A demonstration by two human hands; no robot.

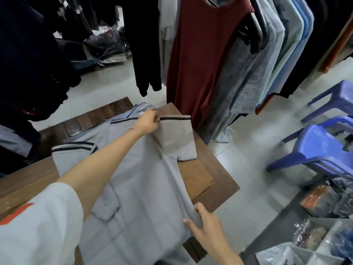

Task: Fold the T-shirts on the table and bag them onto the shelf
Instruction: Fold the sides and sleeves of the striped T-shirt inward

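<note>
**One grey T-shirt on the table, both hands on its right side**

Count: one grey T-shirt (137,188) lies spread flat on the brown wooden table (215,180). Two sleeves with dark striped cuffs show. One sleeve lies flat at the shirt's left (74,148). The other sleeve (175,136) is lifted off the table at the far right. A second grey piece of cloth (141,109) peeks out past the collar at the table's far edge; cannot tell what it is.

Two hands, both on the shirt. The left hand (147,122) reaches across the shirt and pinches the raised sleeve at its dark cuff band, fingers curled tight together around the edge. A thin bracelet (136,131) sits on that wrist. The right hand (206,222) grips the shirt's right side seam near the hem, thumb on top and fingers curled under the bunched fabric, just inside the table's near right edge.

Edges: the shirt's right side runs roughly along the table's right edge, leaving a strip of bare wood between. The raised sleeve hangs over the far right corner. The shirt's hem runs out of frame at the bottom.

Room: pale tiled floor (248,150) lies open to the right of the table. A rack of hanging garments (238,64) stands just past the far right corner, a maroon one (200,54) nearest. Two blue plastic chairs (322,142) stand well to the right. Shelf compartments with bagged clothes (321,222) sit at lower right, near the right forearm.
</note>
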